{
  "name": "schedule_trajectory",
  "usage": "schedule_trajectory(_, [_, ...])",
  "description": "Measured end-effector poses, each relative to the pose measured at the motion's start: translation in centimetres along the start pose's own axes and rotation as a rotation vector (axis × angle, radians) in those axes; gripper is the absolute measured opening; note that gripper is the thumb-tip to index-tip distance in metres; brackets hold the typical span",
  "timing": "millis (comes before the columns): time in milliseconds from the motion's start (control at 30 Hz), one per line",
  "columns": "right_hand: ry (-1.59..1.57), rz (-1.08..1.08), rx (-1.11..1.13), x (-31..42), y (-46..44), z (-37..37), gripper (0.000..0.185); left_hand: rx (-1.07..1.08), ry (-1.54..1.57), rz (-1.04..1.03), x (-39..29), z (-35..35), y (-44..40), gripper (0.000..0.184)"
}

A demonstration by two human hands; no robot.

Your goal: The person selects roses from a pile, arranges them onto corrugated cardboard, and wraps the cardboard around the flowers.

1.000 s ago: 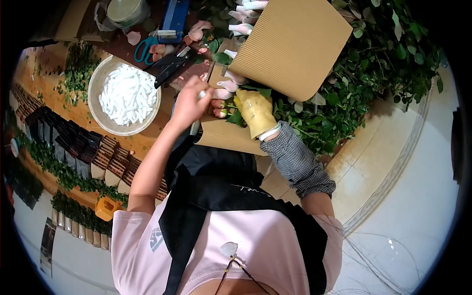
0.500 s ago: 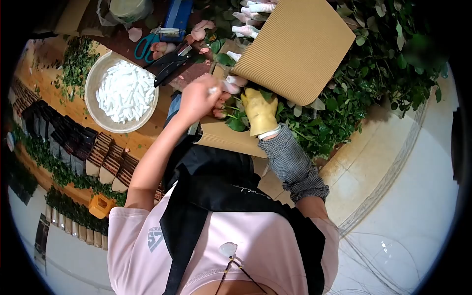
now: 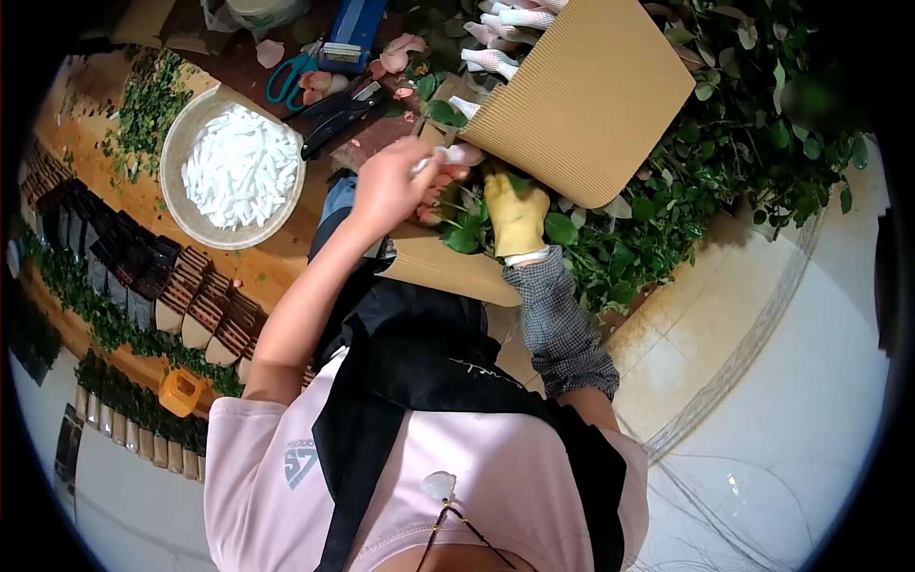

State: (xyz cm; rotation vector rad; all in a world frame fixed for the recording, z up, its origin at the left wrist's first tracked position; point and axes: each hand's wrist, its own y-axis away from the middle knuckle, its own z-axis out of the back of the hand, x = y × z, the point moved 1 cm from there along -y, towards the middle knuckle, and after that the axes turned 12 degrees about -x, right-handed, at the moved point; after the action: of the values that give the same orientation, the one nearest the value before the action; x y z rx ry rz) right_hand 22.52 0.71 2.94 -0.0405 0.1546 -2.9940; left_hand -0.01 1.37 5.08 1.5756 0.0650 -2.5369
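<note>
My left hand (image 3: pixel 393 186) is bare, its fingers pinched on a small white net sleeve (image 3: pixel 419 166). Just beyond those fingertips sits a pale pink rose bud (image 3: pixel 461 154) covered in white netting. My right hand (image 3: pixel 516 212), in a yellow glove, is closed close by, around a rose stem largely hidden by the glove. Between the hands lie uncovered pink roses (image 3: pixel 431 212) with green leaves (image 3: pixel 464 234). A corrugated cardboard sheet (image 3: pixel 581 105) slants over the work, with several netted roses (image 3: pixel 491 60) at its upper left edge.
On the left stands a round bowl (image 3: pixel 168 181) full of white net sleeves. Behind it are a black stapler (image 3: pixel 345 114), teal scissors (image 3: pixel 286 84) and a blue box-shaped tool (image 3: pixel 351 36). Leafy rose stems (image 3: pixel 658 205) crowd the right side. More cardboard (image 3: pixel 448 269) lies near my waist.
The view has shifted slightly. My left fingers remain by the netted bud, which now shows more clearly beyond them. My gloved right hand stays closed in about the same place.
</note>
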Motion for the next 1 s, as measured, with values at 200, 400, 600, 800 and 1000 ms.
schedule_trajectory(200, [-0.075, 0.149, -0.084, 0.4, -0.5, 2.6, 0.021, -0.310, -0.249, 0.508, 10.5, 13.5, 5.1, 0.032])
schedule_trajectory(400, [-0.323, 0.039, 0.365, 4.2, -1.9, 11.4, 0.020, -0.305, -0.715, 0.532, 12.0, 19.8, 6.7, 0.084])
schedule_trajectory(600, [-0.317, 0.354, 0.425, 6.0, -0.8, 8.8, 0.027, 0.019, 0.156, 0.403, 5.5, 6.9, 4.5, 0.023])
schedule_trajectory(800, [-0.005, 0.429, 0.449, 6.8, -0.3, 5.1, 0.032, 0.205, -0.077, 0.141, 1.8, 2.1, 4.0, 0.020])
schedule_trajectory(1000, [-0.047, 0.590, 0.187, 5.6, -0.6, 4.2, 0.043, 0.182, -0.025, 0.192, 1.8, 1.8, 4.0, 0.019])
